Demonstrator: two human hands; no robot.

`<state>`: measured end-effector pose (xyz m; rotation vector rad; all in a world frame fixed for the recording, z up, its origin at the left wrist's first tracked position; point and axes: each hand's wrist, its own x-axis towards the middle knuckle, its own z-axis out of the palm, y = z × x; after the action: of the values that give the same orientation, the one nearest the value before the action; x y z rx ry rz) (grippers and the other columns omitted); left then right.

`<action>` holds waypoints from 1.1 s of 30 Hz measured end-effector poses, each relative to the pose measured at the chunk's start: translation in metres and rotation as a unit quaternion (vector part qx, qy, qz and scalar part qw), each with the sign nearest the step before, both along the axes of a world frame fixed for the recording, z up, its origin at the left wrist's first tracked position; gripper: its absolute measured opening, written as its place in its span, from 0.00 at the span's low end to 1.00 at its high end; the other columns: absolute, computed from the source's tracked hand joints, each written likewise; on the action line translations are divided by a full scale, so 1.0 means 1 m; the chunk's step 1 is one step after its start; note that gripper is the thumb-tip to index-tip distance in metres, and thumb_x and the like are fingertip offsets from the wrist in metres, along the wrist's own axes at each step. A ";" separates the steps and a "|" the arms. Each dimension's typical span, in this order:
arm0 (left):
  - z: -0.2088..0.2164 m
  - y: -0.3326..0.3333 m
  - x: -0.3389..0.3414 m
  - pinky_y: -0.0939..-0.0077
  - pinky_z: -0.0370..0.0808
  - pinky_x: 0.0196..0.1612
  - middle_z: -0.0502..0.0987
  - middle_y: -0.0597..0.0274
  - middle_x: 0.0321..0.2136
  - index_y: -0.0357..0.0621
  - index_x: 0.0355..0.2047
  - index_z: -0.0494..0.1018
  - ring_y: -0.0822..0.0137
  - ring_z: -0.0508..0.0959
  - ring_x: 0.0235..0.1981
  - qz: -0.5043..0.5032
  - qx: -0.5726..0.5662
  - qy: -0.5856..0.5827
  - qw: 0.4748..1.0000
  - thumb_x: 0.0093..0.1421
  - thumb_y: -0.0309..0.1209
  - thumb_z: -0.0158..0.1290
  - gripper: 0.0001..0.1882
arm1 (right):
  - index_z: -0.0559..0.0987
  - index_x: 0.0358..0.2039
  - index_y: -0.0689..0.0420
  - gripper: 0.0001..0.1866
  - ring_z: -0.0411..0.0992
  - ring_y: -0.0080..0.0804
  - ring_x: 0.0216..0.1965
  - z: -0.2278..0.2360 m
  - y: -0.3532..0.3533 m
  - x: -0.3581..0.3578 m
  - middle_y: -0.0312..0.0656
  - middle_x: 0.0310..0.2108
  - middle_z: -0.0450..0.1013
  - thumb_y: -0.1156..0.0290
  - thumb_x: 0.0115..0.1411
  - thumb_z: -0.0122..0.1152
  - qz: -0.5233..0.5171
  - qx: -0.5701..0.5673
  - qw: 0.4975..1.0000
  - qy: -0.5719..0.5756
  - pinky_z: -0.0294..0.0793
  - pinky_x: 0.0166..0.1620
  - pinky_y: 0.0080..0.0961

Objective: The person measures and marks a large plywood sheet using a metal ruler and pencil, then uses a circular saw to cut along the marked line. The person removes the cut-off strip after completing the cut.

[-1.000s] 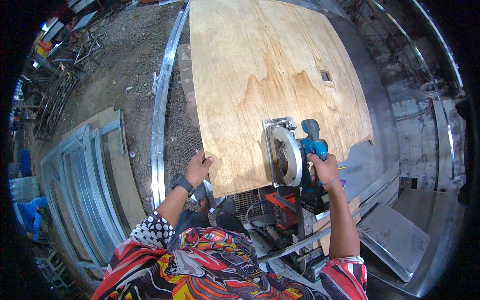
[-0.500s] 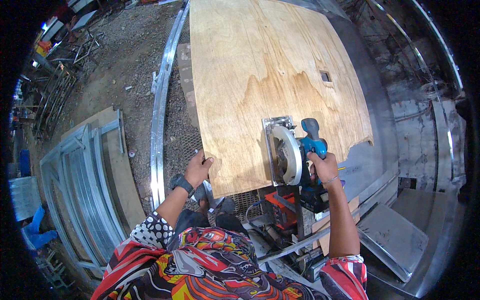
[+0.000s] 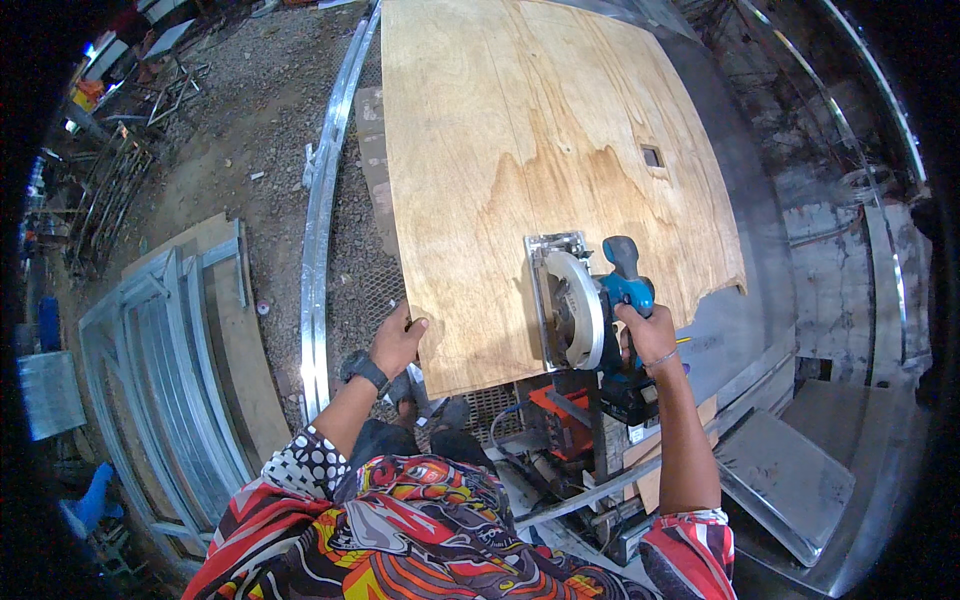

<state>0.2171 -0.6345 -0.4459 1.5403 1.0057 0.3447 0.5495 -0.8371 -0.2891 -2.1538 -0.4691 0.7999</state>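
Observation:
A large plywood sheet [image 3: 450, 150] with a brown stain and a small square cutout lies in front of me. My left hand [image 3: 398, 338] pinches its left edge close to the near corner, thumb on the upper side. A teal cordless circular saw [image 3: 626, 290] with a pale blade guard sits on the sheet's near edge, its metal base plate flat on the wood. Wrapped round the saw's rear handle is my right hand [image 3: 648, 335]. The saw's blade is mostly hidden by the guard.
A red-and-black machine [image 3: 563, 420] stands below the near edge. To the left, a long metal profile [image 3: 318, 250] runs alongside, and welded metal frames [image 3: 170, 350] lie on gravel. A grey metal panel [image 3: 785, 480] lies at the lower right.
Both my hands and the saw stay practically where they were. At the far lower left, a blue shape has shifted downward.

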 end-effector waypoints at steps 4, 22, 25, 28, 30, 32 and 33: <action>-0.003 -0.001 -0.001 0.64 0.75 0.53 0.81 0.43 0.49 0.35 0.62 0.68 0.54 0.82 0.49 -0.002 0.024 -0.006 1.000 0.68 0.28 0.52 0.23 | 0.78 0.27 0.62 0.15 0.69 0.28 0.13 0.000 0.000 0.001 0.38 0.16 0.71 0.62 0.60 0.65 0.002 -0.005 1.000 0.004 0.69 0.18 0.30; -0.027 -0.012 -0.007 0.61 0.74 0.55 0.80 0.39 0.49 0.37 0.62 0.68 0.47 0.81 0.52 -0.003 0.005 0.000 1.000 0.68 0.30 0.54 0.24 | 0.76 0.25 0.61 0.15 0.67 0.32 0.09 -0.004 0.001 0.005 0.43 0.11 0.70 0.63 0.63 0.63 0.020 0.011 1.000 0.004 0.66 0.14 0.31; -0.022 -0.016 -0.006 0.59 0.75 0.53 0.81 0.39 0.49 0.37 0.60 0.69 0.46 0.81 0.51 0.004 0.021 -0.003 1.000 0.67 0.31 0.54 0.22 | 0.76 0.25 0.60 0.15 0.67 0.32 0.08 -0.005 0.001 0.005 0.42 0.11 0.70 0.63 0.63 0.63 0.009 0.012 1.000 0.007 0.66 0.13 0.32; -0.014 -0.019 -0.005 0.59 0.76 0.52 0.81 0.40 0.48 0.37 0.59 0.69 0.45 0.82 0.50 0.004 0.039 0.005 0.999 0.67 0.31 0.54 0.22 | 0.75 0.25 0.61 0.15 0.67 0.31 0.08 -0.006 0.001 0.005 0.42 0.11 0.70 0.63 0.63 0.63 0.004 0.015 1.000 0.011 0.65 0.13 0.31; -0.011 -0.019 -0.005 0.59 0.76 0.52 0.81 0.40 0.48 0.37 0.60 0.69 0.46 0.82 0.49 0.000 0.041 0.031 0.999 0.67 0.31 0.54 0.22 | 0.77 0.27 0.63 0.15 0.68 0.31 0.10 -0.004 0.001 0.006 0.41 0.13 0.70 0.62 0.61 0.63 0.010 0.006 1.000 0.013 0.66 0.15 0.32; -0.005 -0.022 -0.005 0.59 0.76 0.51 0.81 0.40 0.47 0.36 0.59 0.69 0.47 0.83 0.49 -0.001 0.027 0.021 0.999 0.67 0.31 0.53 0.22 | 0.78 0.29 0.64 0.16 0.68 0.31 0.11 -0.003 0.000 0.006 0.41 0.14 0.71 0.61 0.61 0.64 0.012 0.001 1.000 0.014 0.67 0.16 0.32; -0.002 -0.023 -0.005 0.59 0.77 0.51 0.82 0.40 0.47 0.36 0.59 0.69 0.47 0.83 0.49 -0.002 0.020 0.016 1.000 0.68 0.31 0.53 0.22 | 0.78 0.29 0.64 0.16 0.68 0.31 0.11 -0.002 0.001 0.006 0.41 0.14 0.70 0.61 0.61 0.64 0.012 0.001 1.000 0.015 0.67 0.16 0.32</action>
<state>0.2124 -0.6570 -0.4479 1.5876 1.0271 0.3393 0.5555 -0.8363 -0.2909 -2.1349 -0.4811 0.8449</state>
